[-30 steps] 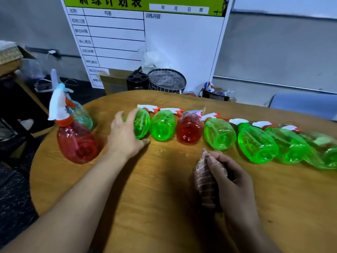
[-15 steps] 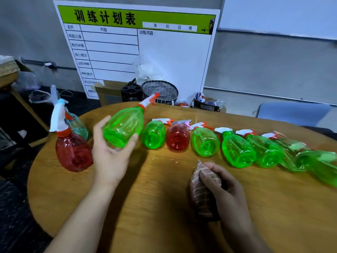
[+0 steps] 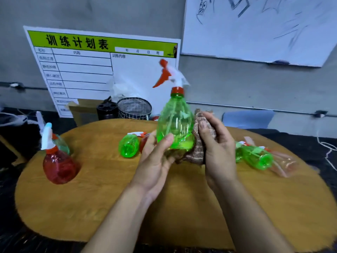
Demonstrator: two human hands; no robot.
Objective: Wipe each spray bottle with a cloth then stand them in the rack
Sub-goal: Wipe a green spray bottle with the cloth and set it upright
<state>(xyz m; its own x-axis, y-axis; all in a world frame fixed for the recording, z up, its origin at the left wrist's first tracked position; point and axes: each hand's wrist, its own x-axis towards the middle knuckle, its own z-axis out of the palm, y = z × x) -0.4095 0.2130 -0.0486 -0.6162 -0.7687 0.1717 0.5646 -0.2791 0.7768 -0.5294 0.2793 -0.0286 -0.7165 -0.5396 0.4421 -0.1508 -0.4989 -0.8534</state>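
My left hand (image 3: 155, 161) grips the base of a green spray bottle (image 3: 175, 123), held upright above the round wooden table (image 3: 109, 207), its white and red trigger head on top. My right hand (image 3: 217, 148) holds a checked brown cloth (image 3: 198, 147) pressed against the bottle's right side. Several more bottles lie in a row behind my hands: a green one (image 3: 128, 147) to the left, a green one (image 3: 257, 156) and a pale clear one (image 3: 284, 163) to the right. A red bottle (image 3: 58, 165) stands upright at the left, with a teal bottle (image 3: 63, 145) behind it.
Behind the table's far edge stand a wire mesh basket (image 3: 135, 108), a black round holder (image 3: 106, 110) and a cardboard box (image 3: 83, 110). A green-headed chart board (image 3: 102, 70) leans on the wall. A blue chair back (image 3: 248, 118) shows at the right.
My left hand lifted the leftmost green bottle off the table and turned it upright. My right hand rose with the cloth and brought it against the bottle. The camera tilted upward.
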